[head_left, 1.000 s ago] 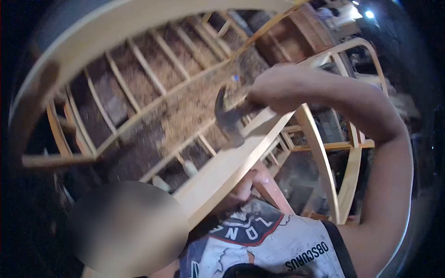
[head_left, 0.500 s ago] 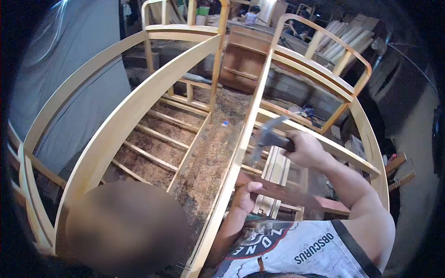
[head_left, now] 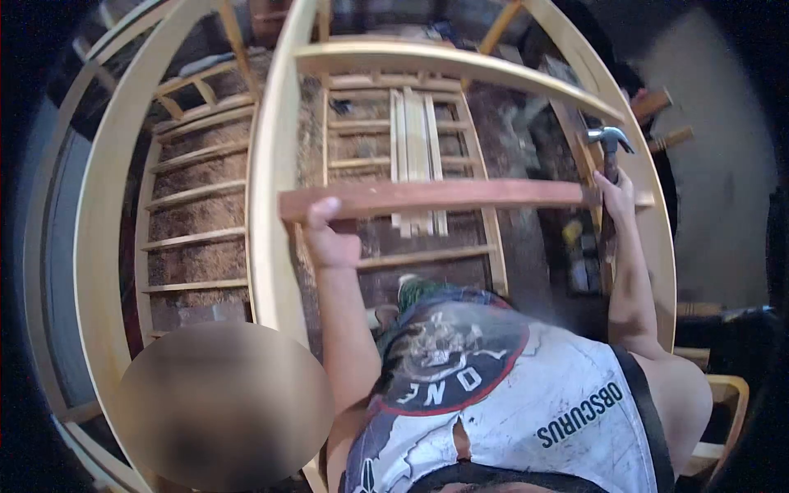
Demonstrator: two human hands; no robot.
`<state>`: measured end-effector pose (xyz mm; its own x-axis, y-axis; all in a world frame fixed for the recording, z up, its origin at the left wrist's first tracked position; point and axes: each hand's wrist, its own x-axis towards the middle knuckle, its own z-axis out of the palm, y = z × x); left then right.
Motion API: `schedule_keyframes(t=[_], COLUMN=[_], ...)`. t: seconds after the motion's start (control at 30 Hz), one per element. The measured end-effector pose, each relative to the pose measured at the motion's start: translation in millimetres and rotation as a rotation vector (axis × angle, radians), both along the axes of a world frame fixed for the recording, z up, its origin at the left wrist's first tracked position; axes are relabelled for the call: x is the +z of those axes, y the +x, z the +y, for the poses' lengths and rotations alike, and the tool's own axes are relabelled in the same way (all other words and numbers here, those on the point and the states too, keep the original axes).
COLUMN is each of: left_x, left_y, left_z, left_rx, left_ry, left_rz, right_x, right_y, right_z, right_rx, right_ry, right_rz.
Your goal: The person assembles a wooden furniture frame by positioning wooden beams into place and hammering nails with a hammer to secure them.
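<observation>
A reddish wooden board [head_left: 460, 195] spans crosswise between two pale wooden rails of a frame. Its left end meets the left rail [head_left: 271, 156]. My left hand [head_left: 333, 238] grips the board near that end, thumb over the top edge. At the board's other end, my right hand [head_left: 616, 197] is closed round the handle of a claw hammer [head_left: 611, 144], its metal head pointing up beside the right rail [head_left: 660, 271]. Whether my right hand also touches the board I cannot tell.
Beyond the board, a pale crosspiece [head_left: 460, 62] joins the same rails. Below lies a slatted frame with several pale strips [head_left: 417, 123] stacked on it. To the left stands another slatted frame [head_left: 197, 197] over wood shavings. A blurred oval covers the lower left.
The view has tilted down and turned right. My right hand has carried the hammer from the left rail to the right one. The board has swung level across the frame, my left hand still on it.
</observation>
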<state>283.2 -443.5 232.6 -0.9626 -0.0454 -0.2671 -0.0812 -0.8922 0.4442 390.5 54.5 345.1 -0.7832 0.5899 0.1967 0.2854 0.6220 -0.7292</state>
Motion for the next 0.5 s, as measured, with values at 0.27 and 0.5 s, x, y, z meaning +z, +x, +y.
schedule_keyframes(t=[0.27,0.5], left_x=[-6,-9], left_y=[-13,-38], left_z=[-85,-153], left_rx=[0.140,0.436], left_ry=[-0.084,-0.052], left_rz=[0.064,-0.014], right_x=[0,52], right_y=[11,-24], right_z=[-70,-173], right_rx=[0.105,0.210], right_ry=[0.033,0.080], right_rz=[-0.079,-0.433])
